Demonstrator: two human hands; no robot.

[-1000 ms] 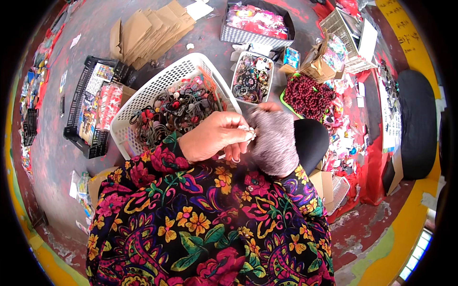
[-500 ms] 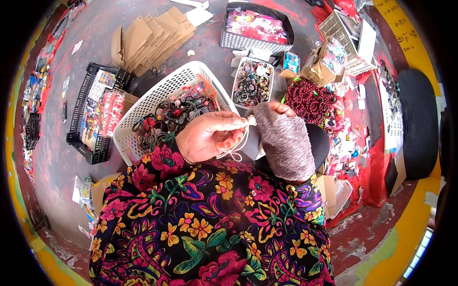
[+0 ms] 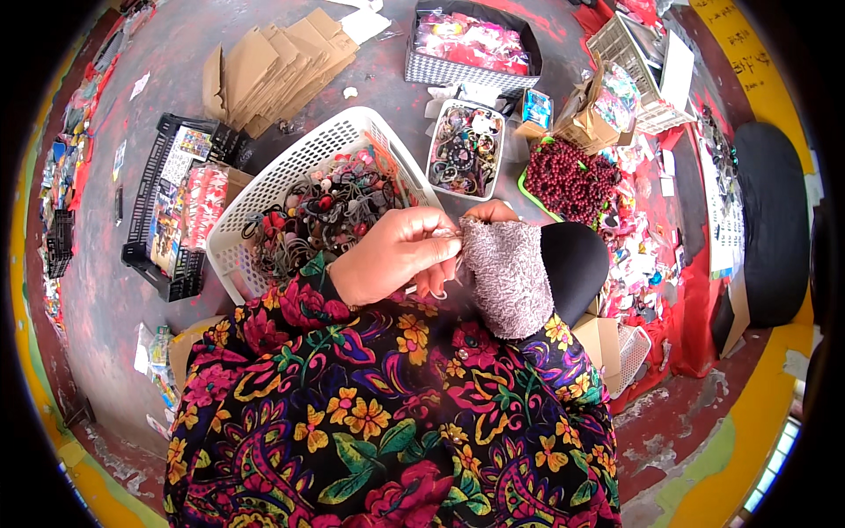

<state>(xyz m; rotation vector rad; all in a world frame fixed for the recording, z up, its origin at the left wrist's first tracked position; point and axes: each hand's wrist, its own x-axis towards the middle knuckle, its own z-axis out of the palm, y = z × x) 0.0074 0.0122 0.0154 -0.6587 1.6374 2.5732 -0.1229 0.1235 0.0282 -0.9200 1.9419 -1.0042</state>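
In front of my body, my left hand (image 3: 398, 253) is closed in a pinch on a thin pale cord (image 3: 437, 293), whose loose end hangs below the fingers. My right hand (image 3: 491, 211) meets it fingertip to fingertip, curled inward. What those right fingers grip is hidden behind a fuzzy grey-mauve sleeve cover (image 3: 509, 275) worn over that forearm. Just beyond my left hand, a white perforated basket (image 3: 231, 220) holds a heap of hair ties (image 3: 308, 211) in dark, grey and red tones.
Past my hands stands a white tray (image 3: 431, 167) of hair ties, beside dark-red beads (image 3: 572, 180) in a green-rimmed tray. A black crate (image 3: 145, 198) and flattened cardboard boxes (image 3: 273, 70) lie left. A patterned bin (image 3: 471, 77) stands farther back. Colourful bits litter the right floor.
My right hand has turned and moved left, its fingers now against the left hand's fingertips. The knotted cord end seen in the left pinch is now mostly covered by fingers.
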